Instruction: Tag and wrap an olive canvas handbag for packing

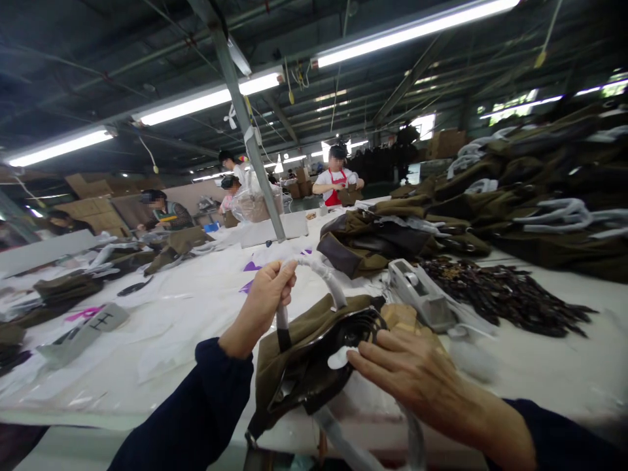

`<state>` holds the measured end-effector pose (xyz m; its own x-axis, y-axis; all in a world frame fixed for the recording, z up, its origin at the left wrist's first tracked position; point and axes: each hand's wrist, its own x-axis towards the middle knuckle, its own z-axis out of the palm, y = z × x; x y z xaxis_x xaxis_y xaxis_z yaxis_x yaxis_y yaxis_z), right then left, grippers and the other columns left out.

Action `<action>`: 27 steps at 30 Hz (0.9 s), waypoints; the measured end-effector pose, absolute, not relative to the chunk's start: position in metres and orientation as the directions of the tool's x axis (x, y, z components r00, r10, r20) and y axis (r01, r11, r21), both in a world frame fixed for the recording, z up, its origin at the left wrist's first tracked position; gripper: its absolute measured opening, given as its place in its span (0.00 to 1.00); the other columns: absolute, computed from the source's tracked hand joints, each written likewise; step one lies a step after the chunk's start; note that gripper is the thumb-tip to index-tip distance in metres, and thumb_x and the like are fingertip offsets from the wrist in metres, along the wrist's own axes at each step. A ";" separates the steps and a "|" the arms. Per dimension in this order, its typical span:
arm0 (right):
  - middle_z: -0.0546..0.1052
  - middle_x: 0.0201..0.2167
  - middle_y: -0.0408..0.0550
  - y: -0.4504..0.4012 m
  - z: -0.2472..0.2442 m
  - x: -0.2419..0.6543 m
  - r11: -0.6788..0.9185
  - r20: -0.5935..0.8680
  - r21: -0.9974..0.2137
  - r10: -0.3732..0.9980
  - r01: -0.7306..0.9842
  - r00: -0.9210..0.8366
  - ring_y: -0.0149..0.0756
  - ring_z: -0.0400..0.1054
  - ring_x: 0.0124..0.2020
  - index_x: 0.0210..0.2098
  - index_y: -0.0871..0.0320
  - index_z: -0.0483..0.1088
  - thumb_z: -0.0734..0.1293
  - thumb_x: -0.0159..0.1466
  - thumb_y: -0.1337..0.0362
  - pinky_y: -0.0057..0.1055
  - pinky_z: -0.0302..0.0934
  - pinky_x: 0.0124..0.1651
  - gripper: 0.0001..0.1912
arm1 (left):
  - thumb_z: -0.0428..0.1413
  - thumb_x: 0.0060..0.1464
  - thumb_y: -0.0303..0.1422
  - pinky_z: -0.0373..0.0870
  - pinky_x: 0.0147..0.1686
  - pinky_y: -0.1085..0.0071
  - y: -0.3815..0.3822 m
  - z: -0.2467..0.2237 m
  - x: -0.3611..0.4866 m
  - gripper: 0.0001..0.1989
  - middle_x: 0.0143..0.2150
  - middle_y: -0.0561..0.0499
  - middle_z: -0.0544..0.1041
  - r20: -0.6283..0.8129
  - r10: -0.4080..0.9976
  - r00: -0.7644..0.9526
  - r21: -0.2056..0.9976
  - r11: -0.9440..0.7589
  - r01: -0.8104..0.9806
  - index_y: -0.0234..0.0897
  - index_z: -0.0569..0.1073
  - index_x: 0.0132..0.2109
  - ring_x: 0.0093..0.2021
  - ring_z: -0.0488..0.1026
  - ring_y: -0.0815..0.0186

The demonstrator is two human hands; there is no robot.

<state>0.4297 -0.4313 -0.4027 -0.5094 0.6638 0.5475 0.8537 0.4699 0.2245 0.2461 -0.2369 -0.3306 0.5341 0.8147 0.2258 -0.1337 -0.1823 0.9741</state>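
Olive fabric bag (294,376) lay on the white-sheeted work table (93,386), directly in front of the person, its glossy black panel (318,373) facing up and a white oval of paper (339,357) sitting on that panel. Its arched handle (324,278), wrapped in white, rose from the bag's top edge. The left hand (262,307) was clamped around that handle, while the right hand (417,379) lay with spread fingers over the panel's edge; the two hands were apart, both on the bag, with dark navy sleeves at the wrists. Just beyond the bag, to the right, stood a grey tape dispenser (422,294), and past it lay a heap of dark brown straps (500,294). Farther from the bag, in the same direction, olive bags (540,190) were piled high with white-wrapped handles sticking out. Ahead of the bag sat a brown-and-olive bag (363,242), with purple scraps (251,266) near the left hand. Left of the bag lay a grey template (93,327) with pink marks. A steel column (250,137) rose well beyond the bag, partly blocking the view of co-workers, one wearing a red apron (336,180).
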 end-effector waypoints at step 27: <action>0.79 0.36 0.49 -0.548 -0.545 0.452 -0.214 0.660 -0.324 0.647 0.921 0.383 0.37 0.65 0.33 0.39 0.57 0.75 0.60 0.71 0.63 0.34 0.61 0.37 0.12 | 0.56 0.58 0.44 0.69 0.45 0.63 -0.405 -0.429 0.289 0.10 0.40 0.46 0.77 0.061 0.477 0.877 0.917 -0.375 0.140 0.47 0.78 0.39 0.41 0.73 0.55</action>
<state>0.4515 -0.5475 -0.5449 0.3827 0.6467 0.6598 0.9213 -0.2144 -0.3242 0.2894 -0.4051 -0.4285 0.8767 0.4772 0.0612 0.1399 -0.3746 0.9166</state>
